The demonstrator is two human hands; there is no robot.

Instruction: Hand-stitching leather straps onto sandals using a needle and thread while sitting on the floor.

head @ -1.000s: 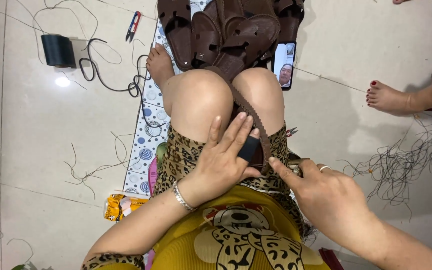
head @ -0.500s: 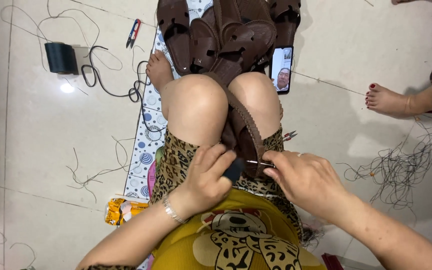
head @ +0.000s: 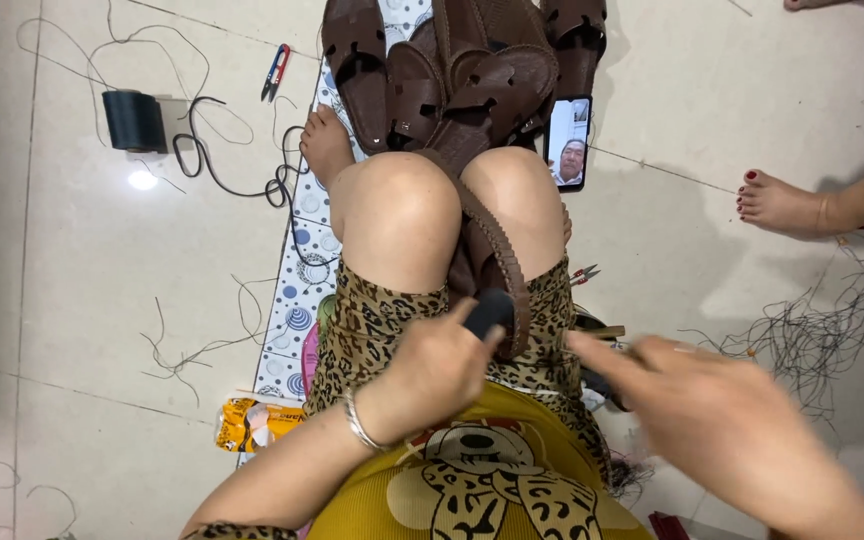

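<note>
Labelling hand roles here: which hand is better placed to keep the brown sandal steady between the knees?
Left. The left hand already rests on the brown sandal wedged between the knees, fingers curled at its dark heel end. The right hand is off to the side, apart from the sandal, and blurred.

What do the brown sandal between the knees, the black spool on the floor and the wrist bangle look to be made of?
Sandal: probably leather or an imitation, matte brown with a stitched edge. Spool: dark thread or cord wound on a cylinder, a loose strand trailing off it. Bangle on the left hand: thin, shiny, silver-coloured, likely metal.
</note>
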